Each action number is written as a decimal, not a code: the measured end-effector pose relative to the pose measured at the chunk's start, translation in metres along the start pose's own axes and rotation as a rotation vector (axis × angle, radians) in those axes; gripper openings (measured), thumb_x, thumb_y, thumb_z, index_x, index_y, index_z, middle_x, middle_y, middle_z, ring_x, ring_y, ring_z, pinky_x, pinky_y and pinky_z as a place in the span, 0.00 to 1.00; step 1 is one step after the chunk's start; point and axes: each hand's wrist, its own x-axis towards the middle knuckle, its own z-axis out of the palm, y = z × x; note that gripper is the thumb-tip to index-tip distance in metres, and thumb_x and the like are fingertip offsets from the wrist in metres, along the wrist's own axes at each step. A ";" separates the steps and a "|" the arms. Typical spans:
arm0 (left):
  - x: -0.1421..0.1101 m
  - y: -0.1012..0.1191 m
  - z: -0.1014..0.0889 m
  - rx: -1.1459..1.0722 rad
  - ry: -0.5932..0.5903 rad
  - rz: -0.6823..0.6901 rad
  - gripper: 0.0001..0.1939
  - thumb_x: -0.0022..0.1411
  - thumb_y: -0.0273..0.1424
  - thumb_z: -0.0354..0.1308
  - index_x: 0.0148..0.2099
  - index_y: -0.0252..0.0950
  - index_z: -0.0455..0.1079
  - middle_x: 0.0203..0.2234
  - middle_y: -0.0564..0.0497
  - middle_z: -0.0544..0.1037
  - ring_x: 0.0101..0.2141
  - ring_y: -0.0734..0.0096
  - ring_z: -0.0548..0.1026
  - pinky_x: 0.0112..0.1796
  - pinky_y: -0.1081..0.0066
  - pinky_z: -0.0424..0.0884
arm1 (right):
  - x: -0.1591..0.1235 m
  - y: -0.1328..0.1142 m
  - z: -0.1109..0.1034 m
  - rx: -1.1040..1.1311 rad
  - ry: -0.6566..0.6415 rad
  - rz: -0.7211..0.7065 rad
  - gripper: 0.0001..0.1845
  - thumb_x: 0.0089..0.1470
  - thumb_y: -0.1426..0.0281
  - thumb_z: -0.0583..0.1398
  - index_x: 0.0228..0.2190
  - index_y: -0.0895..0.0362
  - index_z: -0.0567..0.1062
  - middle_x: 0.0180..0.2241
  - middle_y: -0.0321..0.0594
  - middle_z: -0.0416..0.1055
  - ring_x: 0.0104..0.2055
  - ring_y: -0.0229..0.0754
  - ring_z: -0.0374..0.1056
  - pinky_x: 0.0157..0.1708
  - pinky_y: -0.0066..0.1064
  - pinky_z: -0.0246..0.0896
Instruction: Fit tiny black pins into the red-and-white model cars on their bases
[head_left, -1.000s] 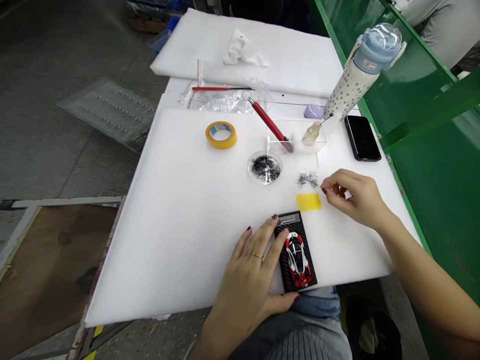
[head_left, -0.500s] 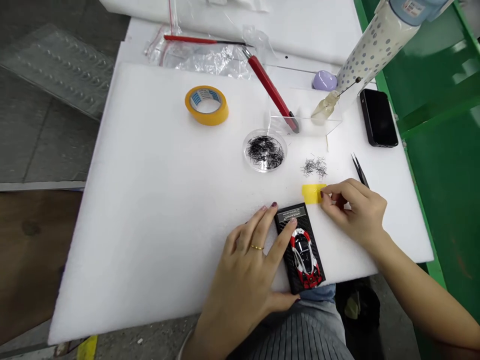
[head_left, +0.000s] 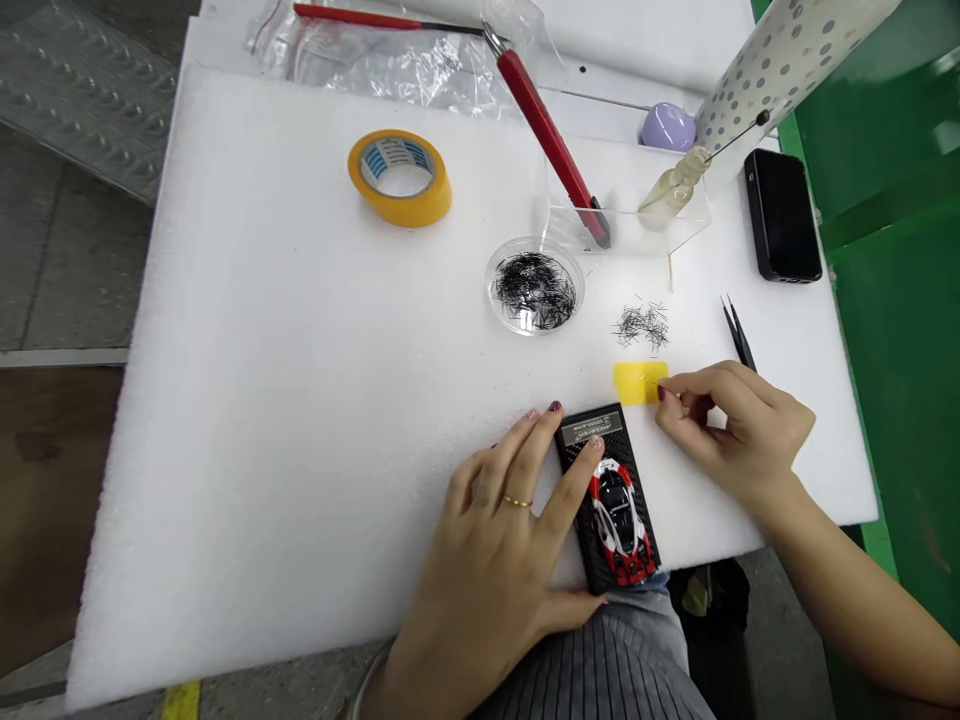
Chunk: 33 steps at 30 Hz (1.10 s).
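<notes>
A small red, white and black model car (head_left: pixel 621 520) sits on a black display base (head_left: pixel 596 560) with a nameplate at its far end. My left hand (head_left: pixel 499 530) lies over the base's left side, fingers spread, its forefinger on the nameplate and its thumb at the near edge. At the right end of a yellow tape piece (head_left: pixel 637 383), my right hand (head_left: pixel 731 430) is closed in a pinch. A thin dark line shows at its fingertips, too fine to name. Just beyond the tape lies a loose pile of short black bristle-like pieces (head_left: pixel 643 325).
More black pieces fill a clear round dish (head_left: pixel 579 290). Behind it, a red-handled knife (head_left: pixel 551 140) and a small bottle (head_left: pixel 673 185) rest by a clear box. Tweezers (head_left: pixel 739 330), a black phone-like device (head_left: pixel 784 220) and a yellow tape roll (head_left: pixel 409 208) lie around.
The camera view has shifted slightly, so the tabletop items appear moved. Both hands keep nearly the same pose, my left on the base and my right pinching at the tape's edge.
</notes>
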 end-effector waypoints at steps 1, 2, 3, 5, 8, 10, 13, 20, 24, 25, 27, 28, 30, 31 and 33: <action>0.000 0.000 0.000 0.003 0.000 -0.001 0.54 0.44 0.60 0.70 0.67 0.37 0.61 0.65 0.32 0.64 0.61 0.43 0.64 0.54 0.55 0.56 | -0.001 -0.002 -0.003 0.015 0.005 0.007 0.10 0.56 0.79 0.61 0.31 0.50 0.72 0.21 0.32 0.70 0.18 0.35 0.64 0.16 0.31 0.58; 0.000 0.000 0.000 0.004 -0.001 0.000 0.55 0.44 0.60 0.70 0.67 0.37 0.61 0.65 0.32 0.64 0.61 0.43 0.64 0.54 0.55 0.56 | -0.003 -0.005 -0.006 0.030 0.015 0.019 0.11 0.56 0.80 0.61 0.31 0.50 0.72 0.20 0.32 0.69 0.18 0.36 0.63 0.16 0.31 0.58; 0.000 0.000 0.000 0.006 -0.001 0.001 0.55 0.44 0.61 0.69 0.67 0.37 0.61 0.65 0.32 0.64 0.61 0.43 0.64 0.54 0.55 0.56 | -0.006 -0.009 -0.009 0.045 0.027 0.043 0.12 0.55 0.80 0.62 0.31 0.50 0.72 0.20 0.31 0.69 0.18 0.36 0.63 0.16 0.32 0.58; 0.000 0.000 0.001 0.008 -0.005 0.004 0.56 0.42 0.61 0.70 0.67 0.37 0.61 0.65 0.32 0.64 0.61 0.42 0.64 0.54 0.55 0.56 | -0.014 -0.021 -0.015 0.082 0.057 0.127 0.12 0.54 0.80 0.63 0.32 0.49 0.72 0.20 0.31 0.67 0.18 0.36 0.62 0.16 0.33 0.57; 0.000 0.000 0.001 0.007 -0.015 -0.002 0.57 0.41 0.60 0.72 0.67 0.37 0.60 0.65 0.32 0.63 0.61 0.43 0.64 0.54 0.56 0.56 | -0.034 -0.047 -0.019 0.195 0.099 0.276 0.14 0.52 0.80 0.64 0.34 0.48 0.74 0.20 0.31 0.66 0.19 0.39 0.62 0.16 0.35 0.56; 0.000 0.001 0.001 0.004 -0.024 -0.014 0.56 0.43 0.58 0.72 0.67 0.37 0.59 0.66 0.33 0.63 0.62 0.44 0.63 0.54 0.56 0.56 | -0.048 -0.067 -0.019 0.297 0.117 0.330 0.17 0.50 0.82 0.63 0.36 0.48 0.74 0.20 0.31 0.64 0.18 0.39 0.60 0.16 0.36 0.56; -0.001 0.001 0.001 -0.007 -0.033 -0.022 0.52 0.48 0.55 0.71 0.68 0.37 0.59 0.67 0.33 0.61 0.64 0.44 0.62 0.55 0.55 0.56 | -0.065 -0.091 -0.013 0.403 0.139 0.368 0.20 0.48 0.84 0.62 0.38 0.49 0.75 0.19 0.30 0.61 0.17 0.37 0.57 0.14 0.34 0.53; -0.002 0.002 -0.001 -0.023 -0.063 -0.050 0.46 0.54 0.53 0.67 0.69 0.39 0.58 0.68 0.35 0.59 0.65 0.43 0.60 0.56 0.54 0.57 | -0.074 -0.103 0.002 0.415 0.176 0.400 0.21 0.49 0.84 0.61 0.40 0.49 0.75 0.19 0.29 0.61 0.16 0.36 0.57 0.13 0.33 0.56; -0.003 0.002 0.000 -0.031 -0.063 -0.055 0.47 0.54 0.55 0.66 0.69 0.39 0.59 0.68 0.35 0.58 0.65 0.42 0.60 0.56 0.54 0.57 | -0.071 -0.102 0.004 0.381 0.179 0.391 0.19 0.49 0.84 0.61 0.38 0.50 0.74 0.19 0.28 0.59 0.17 0.35 0.57 0.14 0.31 0.56; -0.003 0.002 0.000 -0.033 -0.059 -0.055 0.47 0.54 0.56 0.66 0.69 0.39 0.59 0.68 0.35 0.59 0.65 0.42 0.61 0.56 0.54 0.57 | -0.070 -0.102 0.004 0.377 0.176 0.390 0.18 0.49 0.85 0.61 0.38 0.51 0.74 0.19 0.28 0.58 0.17 0.34 0.56 0.15 0.31 0.56; -0.002 0.002 0.002 -0.038 -0.033 -0.054 0.48 0.52 0.56 0.67 0.68 0.38 0.61 0.67 0.34 0.60 0.64 0.42 0.62 0.56 0.54 0.57 | -0.068 -0.102 0.004 0.380 0.182 0.368 0.17 0.49 0.86 0.61 0.36 0.53 0.74 0.19 0.27 0.57 0.18 0.33 0.56 0.15 0.29 0.55; -0.002 0.002 0.002 -0.039 -0.018 -0.053 0.48 0.51 0.56 0.68 0.67 0.38 0.62 0.67 0.34 0.61 0.64 0.42 0.63 0.56 0.55 0.58 | -0.067 -0.101 0.003 0.385 0.188 0.352 0.17 0.48 0.86 0.61 0.35 0.54 0.74 0.19 0.27 0.57 0.18 0.32 0.55 0.15 0.28 0.54; -0.002 0.002 0.003 -0.040 0.003 -0.053 0.49 0.49 0.56 0.69 0.67 0.38 0.63 0.66 0.34 0.63 0.63 0.42 0.64 0.55 0.55 0.58 | -0.066 -0.101 0.003 0.388 0.202 0.321 0.16 0.47 0.88 0.61 0.34 0.57 0.74 0.20 0.28 0.57 0.19 0.31 0.55 0.15 0.27 0.53; -0.001 0.002 0.003 -0.040 0.005 -0.053 0.49 0.48 0.57 0.70 0.67 0.38 0.63 0.66 0.34 0.63 0.63 0.42 0.64 0.55 0.55 0.58 | -0.065 -0.100 0.003 0.387 0.203 0.314 0.16 0.47 0.88 0.61 0.34 0.58 0.74 0.20 0.28 0.57 0.19 0.31 0.55 0.16 0.26 0.53; -0.001 0.002 0.003 -0.040 0.004 -0.053 0.51 0.47 0.57 0.70 0.67 0.38 0.63 0.66 0.33 0.63 0.63 0.42 0.64 0.55 0.55 0.58 | -0.065 -0.099 0.004 0.387 0.190 0.312 0.16 0.46 0.89 0.61 0.34 0.59 0.73 0.21 0.28 0.57 0.19 0.30 0.55 0.16 0.26 0.53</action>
